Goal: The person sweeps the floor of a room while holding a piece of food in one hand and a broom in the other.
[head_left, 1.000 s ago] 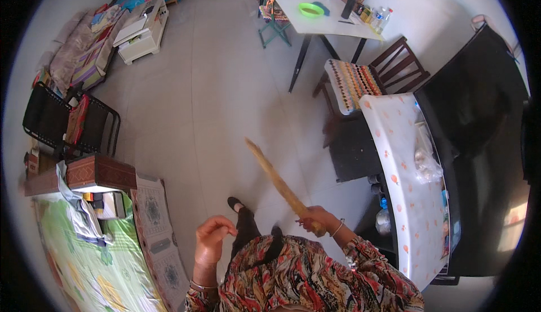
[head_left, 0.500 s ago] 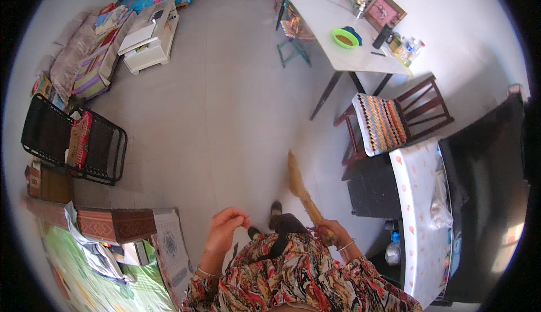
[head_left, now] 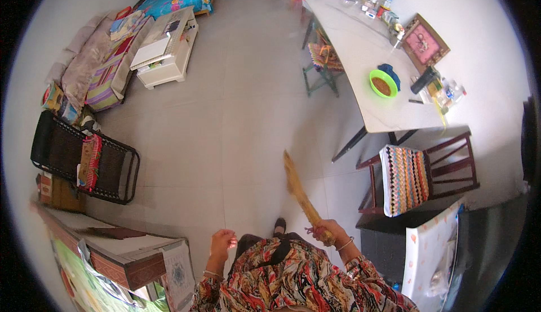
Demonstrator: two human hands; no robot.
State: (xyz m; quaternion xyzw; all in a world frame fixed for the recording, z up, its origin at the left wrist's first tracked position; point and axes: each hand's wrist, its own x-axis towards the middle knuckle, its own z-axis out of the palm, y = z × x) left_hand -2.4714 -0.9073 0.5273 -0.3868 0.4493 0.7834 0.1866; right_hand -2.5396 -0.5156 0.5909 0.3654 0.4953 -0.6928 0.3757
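Note:
My right hand [head_left: 324, 232] is wrapped round the handle of a yellow-brown straw hand broom [head_left: 301, 191]. The broom points forward and slightly left above the floor, its far end away from me. To the left of my body, my left hand [head_left: 223, 243] hangs with its fingers curled in, and nothing shows in it. Both wrists carry bracelets, and the sleeves are patterned in red, black and cream.
Ahead on the right stands a white table [head_left: 352, 41] with a green bowl [head_left: 383, 84], bottles and a picture frame. Beside it is a wooden chair [head_left: 406, 179] with a knitted cover. A black folding recliner [head_left: 115, 171], white coffee table [head_left: 163, 76] and sofa [head_left: 93, 67] line the left.
I have moved forward, so the table and chair appear nearer and farther right. The broom stays in my right hand and tilts more to the left. My left hand has lowered a little.

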